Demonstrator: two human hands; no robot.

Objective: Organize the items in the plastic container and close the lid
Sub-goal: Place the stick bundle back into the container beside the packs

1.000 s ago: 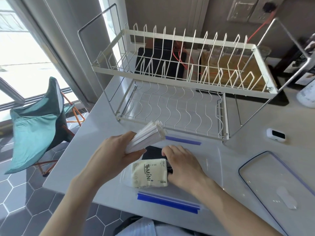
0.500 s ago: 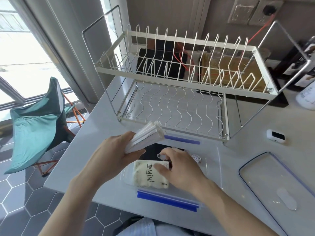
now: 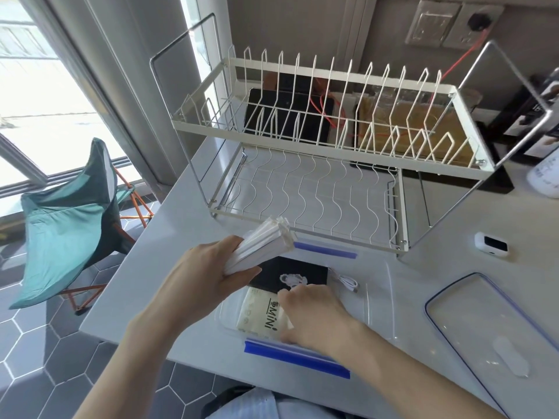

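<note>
A clear plastic container (image 3: 375, 291) with blue clips stands at the table's near edge. Inside lie a black card-like item (image 3: 290, 269), a white cable (image 3: 348, 281) and a cream "MiNi" packet (image 3: 263, 313). My left hand (image 3: 205, 279) grips a bundle of white paper-wrapped sticks (image 3: 263, 246) above the container's left end. Inside the container my right hand (image 3: 314, 313) holds the packet, fingers curled over its right edge. The clear lid (image 3: 484, 322) with a blue rim lies flat on the table to the right.
A white wire dish rack (image 3: 326, 164) stands just behind the container. A small white device (image 3: 491, 244) lies right of the rack. A bottle (image 3: 544, 176) and dark boxes sit at the far right. A teal folding chair (image 3: 66, 225) stands on the floor to the left.
My right hand has slid toward me along the packet, uncovering the black item and the white cable. The left hand with the bundle has hardly moved.
</note>
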